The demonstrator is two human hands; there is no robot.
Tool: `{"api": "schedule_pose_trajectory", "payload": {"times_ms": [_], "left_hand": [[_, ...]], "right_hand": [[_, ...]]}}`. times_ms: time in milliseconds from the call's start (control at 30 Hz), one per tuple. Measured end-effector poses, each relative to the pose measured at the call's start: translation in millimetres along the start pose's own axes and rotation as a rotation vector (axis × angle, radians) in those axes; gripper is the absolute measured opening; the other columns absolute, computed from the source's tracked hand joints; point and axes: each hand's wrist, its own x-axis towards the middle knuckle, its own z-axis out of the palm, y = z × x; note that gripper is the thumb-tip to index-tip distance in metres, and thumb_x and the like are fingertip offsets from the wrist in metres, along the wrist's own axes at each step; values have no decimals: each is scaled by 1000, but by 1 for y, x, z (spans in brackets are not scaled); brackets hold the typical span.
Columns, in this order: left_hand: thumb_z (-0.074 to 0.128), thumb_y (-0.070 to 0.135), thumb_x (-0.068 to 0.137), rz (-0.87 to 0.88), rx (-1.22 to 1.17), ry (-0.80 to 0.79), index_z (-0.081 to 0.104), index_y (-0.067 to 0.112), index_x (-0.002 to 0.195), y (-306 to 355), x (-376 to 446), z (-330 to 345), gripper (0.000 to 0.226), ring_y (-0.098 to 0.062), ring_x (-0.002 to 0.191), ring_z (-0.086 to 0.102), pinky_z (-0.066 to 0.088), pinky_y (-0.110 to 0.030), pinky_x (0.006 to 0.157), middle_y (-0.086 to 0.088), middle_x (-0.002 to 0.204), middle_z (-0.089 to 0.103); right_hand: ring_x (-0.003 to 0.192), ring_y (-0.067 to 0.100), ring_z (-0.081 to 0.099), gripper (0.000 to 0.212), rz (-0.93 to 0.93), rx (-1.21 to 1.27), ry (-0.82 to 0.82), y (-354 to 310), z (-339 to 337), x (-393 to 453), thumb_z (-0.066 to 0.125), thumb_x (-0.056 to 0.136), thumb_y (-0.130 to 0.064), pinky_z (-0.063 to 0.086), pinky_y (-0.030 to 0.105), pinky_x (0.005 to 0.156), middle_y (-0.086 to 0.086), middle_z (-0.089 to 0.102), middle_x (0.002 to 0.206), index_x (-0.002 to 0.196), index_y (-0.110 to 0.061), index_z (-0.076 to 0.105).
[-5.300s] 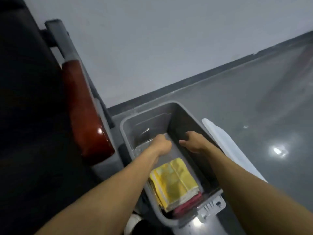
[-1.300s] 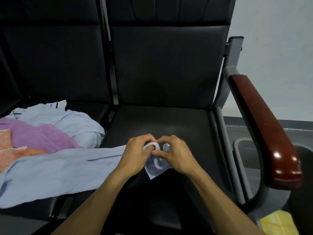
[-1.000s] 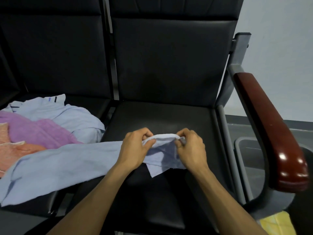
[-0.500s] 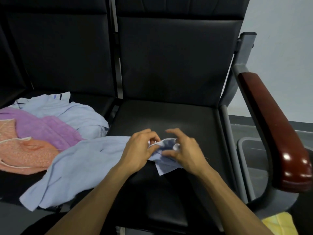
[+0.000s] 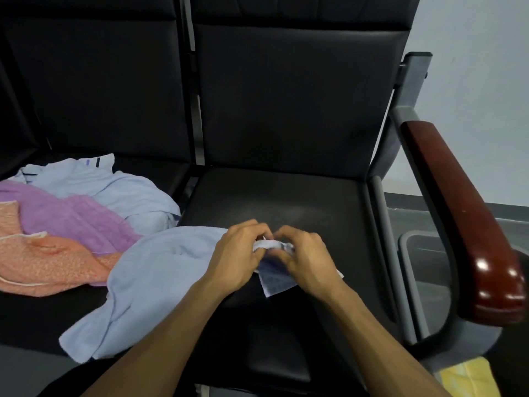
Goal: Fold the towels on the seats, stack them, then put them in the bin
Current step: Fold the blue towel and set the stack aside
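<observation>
Glossy red-brown armrest (image 5: pixel 463 233) on grey frame, pale wall (image 5: pixel 481 81), dark floor (image 5: pixel 406 207)

Both hands — left hand (image 5: pixel 240 253), right hand (image 5: pixel 306 256) — regathered the blue towel (image 5: pixel 160 270) corner.

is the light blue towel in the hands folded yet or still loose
Loose, not folded: the light blue towel sprawls rumpled across both seats, while the left hand and right hand pinch one end.

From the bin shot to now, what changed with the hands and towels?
Both hands left the bin and came to the right seat. The left hand and right hand now pinch one end of the blue towel, whose loose end has slid off the pile toward them. The purple towel, orange towel and yellow towel stayed put.
</observation>
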Motion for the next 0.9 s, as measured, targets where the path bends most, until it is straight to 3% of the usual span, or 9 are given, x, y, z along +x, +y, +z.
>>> {"api": "schedule_pose_trajectory", "payload": {"times_ms": [167, 300, 367, 433, 567, 700, 767, 833, 900], "left_hand": [[73, 24, 85, -114, 3, 73, 61, 28, 80, -4, 1, -3, 14, -10, 71, 58, 43, -29, 56, 10, 71, 61], [69, 18, 79, -79, -33, 26, 59, 28, 76, 0, 1, -4, 14, -10, 69, 57, 46, -34, 55, 10, 68, 59], [69, 28, 77, -92, -59, 8, 56, 28, 72, 2, 1, -3, 14, -12, 67, 57, 45, -32, 54, 8, 66, 59], [69, 28, 80, -124, -23, 23, 54, 28, 72, 1, 1, -2, 17, -15, 67, 56, 41, -30, 53, 6, 66, 58], [70, 18, 83, -160, 64, 79, 54, 27, 77, -5, 1, -5, 19, -15, 71, 58, 49, -37, 59, 7, 71, 61], [73, 12, 75, -120, 7, 11, 50, 29, 72, -3, 0, -3, 28, -13, 68, 58, 51, -43, 59, 8, 68, 60], [75, 21, 76, -104, -7, -1, 50, 29, 72, -2, -1, -1, 26, -13, 66, 57, 50, -41, 57, 7, 65, 59], [74, 27, 80, -110, 16, 15, 49, 30, 71, -3, -1, 0, 27, -14, 67, 57, 48, -38, 58, 7, 66, 58], [73, 27, 82, -112, 34, 30, 48, 31, 71, -5, 0, -3, 27, -14, 70, 57, 48, -38, 60, 7, 69, 59]], "right_hand": [[72, 24, 61, 7, 202, -80, 339, 8, -18, 3, 54, 90, -18, 42, 33, 58, 0, 63, 74, 85, -21, 56], [87, 15, 65, 34, 93, 15, -16, 2, -16, 0, 72, 86, -31, 50, 28, 72, -2, 69, 91, 117, -28, 59], [81, 6, 65, 27, 41, 82, -148, -4, -5, -2, 73, 85, -36, 52, 23, 72, -7, 69, 85, 110, -30, 63], [74, 15, 64, 4, 81, 30, 49, -4, -4, 2, 64, 89, -29, 54, 36, 68, -4, 68, 77, 90, -25, 64], [72, 25, 61, 5, 223, -63, 342, 8, -20, 3, 54, 90, -17, 41, 32, 56, -1, 61, 74, 88, -21, 55], [83, 11, 62, 45, 72, 96, -82, 1, -15, 0, 78, 81, -33, 50, 26, 73, -5, 66, 88, 120, -30, 56], [80, 8, 64, 33, -19, 157, -162, -3, -5, 0, 78, 82, -32, 51, 23, 72, -3, 69, 84, 110, -26, 64], [73, 15, 64, 5, 36, 109, 58, -1, -6, 4, 69, 87, -24, 51, 33, 66, 1, 69, 76, 89, -21, 66], [72, 22, 62, 7, 160, -14, 253, 6, -12, 6, 60, 88, -19, 47, 34, 59, 1, 65, 74, 82, -22, 61]]}}
